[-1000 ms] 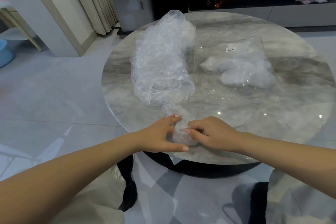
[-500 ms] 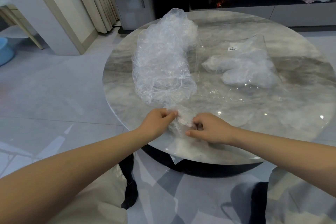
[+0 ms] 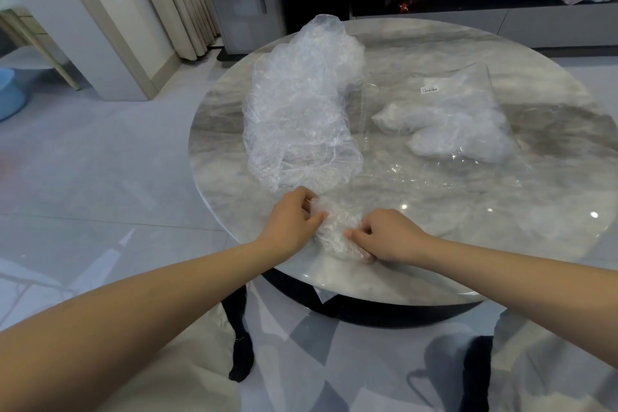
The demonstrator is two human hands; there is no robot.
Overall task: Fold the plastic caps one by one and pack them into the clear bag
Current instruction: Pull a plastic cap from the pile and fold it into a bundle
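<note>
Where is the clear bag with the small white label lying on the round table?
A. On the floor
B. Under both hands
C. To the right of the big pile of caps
C: the clear bag lies right of the pile of caps, away from both hands.

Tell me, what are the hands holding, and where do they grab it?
One crumpled plastic cap. The left hand pinches its left edge, and the right hand pinches its right edge, down on the table.
</note>
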